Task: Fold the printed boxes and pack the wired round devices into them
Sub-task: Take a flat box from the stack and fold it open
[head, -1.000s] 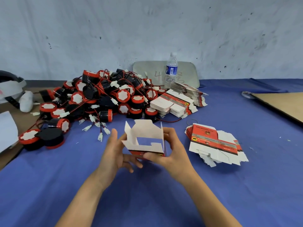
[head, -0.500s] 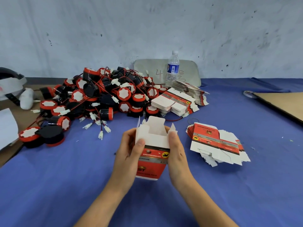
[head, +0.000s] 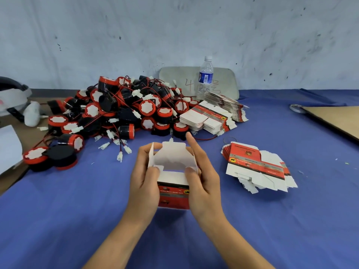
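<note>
Box (head: 173,193): upright, mouth open upward, flaps raised, held between both hands.
Left hand (head: 142,183): fingers wrapped round the box's left wall, thumb on its rim.
Right hand (head: 206,185): thumb and palm clasp the right wall, and the forefinger sticks out straight beyond the box.
Devices (head: 120,113): heaped beyond the box and to its left, nearer the left hand.
Next, likely: one hand lets go to fetch a device.

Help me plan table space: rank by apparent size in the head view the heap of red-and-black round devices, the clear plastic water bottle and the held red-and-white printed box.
1. heap of red-and-black round devices
2. held red-and-white printed box, though nearness enlarges it
3. clear plastic water bottle
</note>
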Action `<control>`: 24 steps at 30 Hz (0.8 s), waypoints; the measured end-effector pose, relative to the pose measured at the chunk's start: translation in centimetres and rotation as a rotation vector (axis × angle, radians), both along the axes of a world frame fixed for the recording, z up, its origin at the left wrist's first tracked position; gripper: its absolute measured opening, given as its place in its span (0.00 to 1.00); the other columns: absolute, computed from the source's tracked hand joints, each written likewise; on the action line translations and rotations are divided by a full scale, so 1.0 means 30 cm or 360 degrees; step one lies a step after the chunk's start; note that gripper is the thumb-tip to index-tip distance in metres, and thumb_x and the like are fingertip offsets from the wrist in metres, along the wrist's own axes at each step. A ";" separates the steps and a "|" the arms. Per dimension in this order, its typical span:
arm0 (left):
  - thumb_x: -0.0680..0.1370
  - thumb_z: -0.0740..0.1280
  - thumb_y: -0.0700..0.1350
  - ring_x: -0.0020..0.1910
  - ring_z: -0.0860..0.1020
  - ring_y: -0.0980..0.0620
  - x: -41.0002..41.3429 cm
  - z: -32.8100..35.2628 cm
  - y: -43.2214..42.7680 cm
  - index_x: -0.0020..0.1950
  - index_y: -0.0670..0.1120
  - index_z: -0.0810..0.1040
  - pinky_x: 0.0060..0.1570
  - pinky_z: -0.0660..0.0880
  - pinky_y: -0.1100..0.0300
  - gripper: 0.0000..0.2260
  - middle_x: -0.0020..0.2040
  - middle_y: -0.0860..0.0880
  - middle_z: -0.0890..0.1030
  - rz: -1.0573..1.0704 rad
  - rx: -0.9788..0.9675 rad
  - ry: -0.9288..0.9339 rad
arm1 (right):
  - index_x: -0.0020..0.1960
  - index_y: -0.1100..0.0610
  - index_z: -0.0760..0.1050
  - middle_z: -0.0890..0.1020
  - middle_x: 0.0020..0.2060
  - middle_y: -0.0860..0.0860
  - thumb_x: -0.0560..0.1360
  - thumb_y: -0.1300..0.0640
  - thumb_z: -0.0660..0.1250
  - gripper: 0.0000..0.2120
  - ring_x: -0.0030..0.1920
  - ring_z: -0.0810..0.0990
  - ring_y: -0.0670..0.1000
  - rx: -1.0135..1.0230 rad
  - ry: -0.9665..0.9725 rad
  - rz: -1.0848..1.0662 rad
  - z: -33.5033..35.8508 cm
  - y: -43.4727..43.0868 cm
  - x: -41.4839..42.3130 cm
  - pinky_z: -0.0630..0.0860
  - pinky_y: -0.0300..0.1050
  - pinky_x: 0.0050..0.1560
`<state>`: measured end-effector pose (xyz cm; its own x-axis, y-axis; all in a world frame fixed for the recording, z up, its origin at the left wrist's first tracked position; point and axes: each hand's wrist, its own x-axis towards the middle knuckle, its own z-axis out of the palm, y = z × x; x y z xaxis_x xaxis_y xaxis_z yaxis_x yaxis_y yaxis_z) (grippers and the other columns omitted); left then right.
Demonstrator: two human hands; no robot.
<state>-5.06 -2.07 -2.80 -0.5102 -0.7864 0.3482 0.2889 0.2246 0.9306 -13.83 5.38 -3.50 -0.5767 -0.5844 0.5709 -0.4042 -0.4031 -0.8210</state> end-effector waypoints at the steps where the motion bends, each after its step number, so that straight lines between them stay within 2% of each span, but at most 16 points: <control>1: 0.72 0.56 0.41 0.44 0.80 0.57 0.001 0.002 -0.004 0.51 0.68 0.77 0.35 0.77 0.64 0.22 0.50 0.57 0.81 0.0033 -0.0005 0.0000 | 0.69 0.41 0.69 0.78 0.57 0.43 0.76 0.65 0.58 0.27 0.57 0.78 0.46 -0.0015 0.0114 -0.0035 0.000 -0.001 -0.002 0.74 0.38 0.54; 4: 0.79 0.57 0.37 0.50 0.81 0.53 0.000 -0.008 -0.016 0.58 0.69 0.77 0.41 0.79 0.61 0.25 0.58 0.53 0.81 0.0083 0.0050 0.0023 | 0.66 0.45 0.71 0.76 0.63 0.45 0.78 0.53 0.62 0.17 0.63 0.75 0.43 -0.0013 0.0198 -0.0112 -0.001 -0.003 -0.013 0.73 0.35 0.57; 7: 0.81 0.58 0.36 0.49 0.82 0.55 -0.004 -0.020 -0.017 0.59 0.67 0.78 0.40 0.79 0.64 0.24 0.57 0.55 0.82 0.0115 0.0060 0.0044 | 0.65 0.45 0.72 0.75 0.66 0.45 0.78 0.51 0.61 0.16 0.66 0.73 0.42 -0.0033 0.0186 -0.0165 -0.009 -0.002 -0.005 0.73 0.39 0.61; 9: 0.80 0.63 0.40 0.56 0.80 0.57 -0.005 -0.021 -0.015 0.60 0.62 0.79 0.49 0.79 0.61 0.18 0.59 0.62 0.80 0.0182 -0.0070 0.0019 | 0.64 0.38 0.73 0.78 0.64 0.42 0.79 0.53 0.60 0.17 0.64 0.76 0.44 -0.0039 -0.0117 -0.0011 -0.002 -0.004 0.007 0.75 0.43 0.60; 10: 0.78 0.64 0.43 0.59 0.79 0.58 -0.005 -0.022 -0.015 0.60 0.60 0.79 0.53 0.79 0.58 0.15 0.60 0.63 0.79 0.0222 -0.0130 -0.0003 | 0.64 0.34 0.73 0.79 0.62 0.41 0.78 0.54 0.60 0.19 0.62 0.77 0.44 -0.0042 -0.0308 0.0104 0.004 -0.005 0.006 0.76 0.41 0.56; 12: 0.76 0.64 0.48 0.61 0.77 0.58 -0.004 -0.026 -0.014 0.59 0.60 0.79 0.57 0.78 0.54 0.14 0.61 0.62 0.79 0.0281 -0.0180 -0.0001 | 0.68 0.33 0.66 0.80 0.60 0.44 0.76 0.56 0.61 0.25 0.59 0.80 0.46 -0.0086 -0.0595 0.0314 0.017 -0.002 -0.011 0.77 0.39 0.51; 15: 0.74 0.64 0.55 0.61 0.76 0.62 -0.003 -0.025 -0.002 0.53 0.61 0.82 0.50 0.77 0.66 0.11 0.64 0.59 0.78 0.0305 -0.0230 0.0067 | 0.71 0.34 0.61 0.81 0.60 0.53 0.72 0.62 0.64 0.35 0.57 0.81 0.55 -0.0117 -0.0992 0.0635 0.029 0.000 -0.034 0.80 0.48 0.51; 17: 0.73 0.64 0.56 0.59 0.77 0.63 -0.005 -0.030 0.002 0.48 0.57 0.84 0.46 0.78 0.65 0.10 0.64 0.60 0.77 0.0324 -0.0267 0.0055 | 0.69 0.33 0.65 0.80 0.60 0.53 0.68 0.65 0.65 0.37 0.55 0.81 0.57 -0.0071 -0.1151 0.0731 0.030 -0.002 -0.044 0.78 0.54 0.52; 19: 0.73 0.65 0.56 0.59 0.78 0.61 -0.006 -0.036 -0.002 0.44 0.54 0.84 0.46 0.79 0.61 0.10 0.64 0.60 0.77 0.0289 -0.0315 0.0009 | 0.67 0.33 0.67 0.81 0.59 0.54 0.65 0.67 0.63 0.39 0.52 0.81 0.57 0.0020 -0.1183 0.0755 0.025 0.001 -0.059 0.78 0.53 0.51; 21: 0.74 0.64 0.56 0.60 0.78 0.59 -0.006 -0.037 -0.009 0.44 0.52 0.83 0.47 0.78 0.63 0.11 0.64 0.60 0.77 0.0224 -0.0400 -0.0029 | 0.67 0.36 0.69 0.81 0.58 0.55 0.68 0.70 0.62 0.37 0.51 0.80 0.56 0.0117 -0.1101 0.0779 0.025 0.009 -0.076 0.78 0.51 0.50; 24: 0.76 0.61 0.58 0.58 0.79 0.57 -0.005 -0.025 -0.018 0.49 0.55 0.82 0.47 0.78 0.65 0.13 0.62 0.59 0.79 0.0156 -0.0484 -0.0140 | 0.60 0.46 0.80 0.83 0.55 0.55 0.74 0.73 0.60 0.27 0.51 0.81 0.53 0.0209 -0.0914 0.0748 0.027 0.019 -0.088 0.79 0.45 0.48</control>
